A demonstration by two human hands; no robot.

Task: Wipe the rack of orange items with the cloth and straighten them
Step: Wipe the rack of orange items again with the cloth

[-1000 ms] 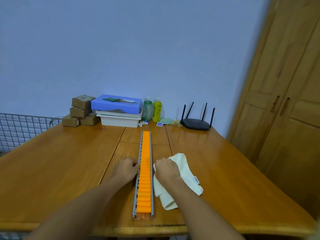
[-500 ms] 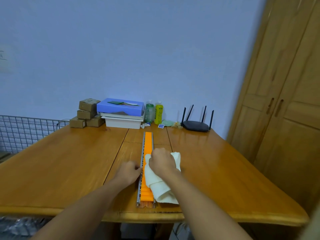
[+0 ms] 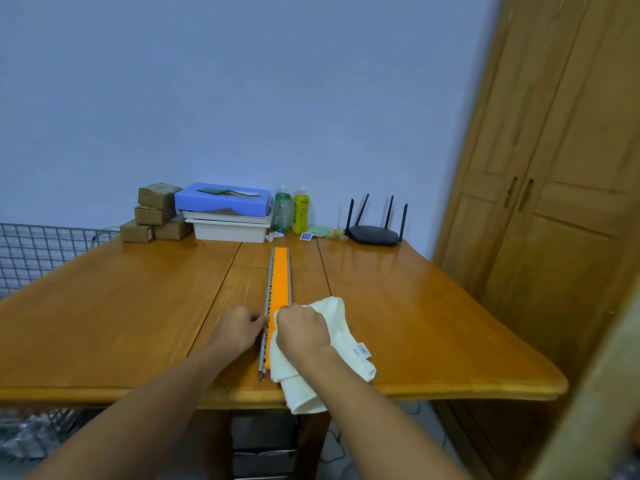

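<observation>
A long metal rack (image 3: 269,285) lies on the wooden counter (image 3: 121,306), running straight from 6 o'clock to 12 o'clock along the middle. A row of orange items (image 3: 281,271) fills it between its two grey rails. Its near end reaches almost to the counter's 6 o'clock edge.

The left hand (image 3: 239,329) sits at the rack's 9 o'clock side, towards its near end. Its fingers (image 3: 258,318) are curled, and the thumb and fingertips pinch the left rail. The right hand (image 3: 301,329) is on top of the rack, level with the left hand. Its fingers are closed round a bunched cream cloth (image 3: 341,327) and hold it down on the orange items. The cloth spreads to 3 o'clock of the hand and covers the near stretch of the orange row. A fold of it hangs over the counter's 6 o'clock edge. A small printed label (image 3: 360,349) shows on the cloth's right side.

Along the counter's 12 o'clock edge, against the wall:
- At 11 o'clock, a stack of cardboard boxes (image 3: 156,213).
- Beside it, a blue box (image 3: 221,199) on top of white trays (image 3: 228,230).
- Near 12 o'clock, a green bottle (image 3: 282,211) and a yellow bottle (image 3: 300,211) standing upright side by side.
- At 1 o'clock, a black router (image 3: 374,233) with four antennas.

A wire grid (image 3: 34,251) stands beyond the counter at 9 o'clock. A wooden wardrobe (image 3: 554,202) fills the view at 3 o'clock.
</observation>
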